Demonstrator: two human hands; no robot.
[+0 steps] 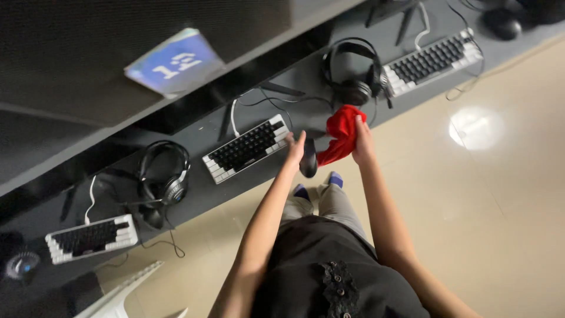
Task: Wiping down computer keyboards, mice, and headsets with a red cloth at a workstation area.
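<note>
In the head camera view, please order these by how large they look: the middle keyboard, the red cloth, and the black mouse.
1. Middle keyboard, clearly the largest.
2. Red cloth, held in the right hand.
3. Black mouse, held in the left hand; partly covered, so its full size is unsure.

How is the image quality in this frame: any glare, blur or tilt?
Head view: tilted, the desk running diagonally; a round glare patch on the glossy floor; dim, soft overall; the left hand with its black mouse and the right hand with its red cloth slightly blurred.
</note>
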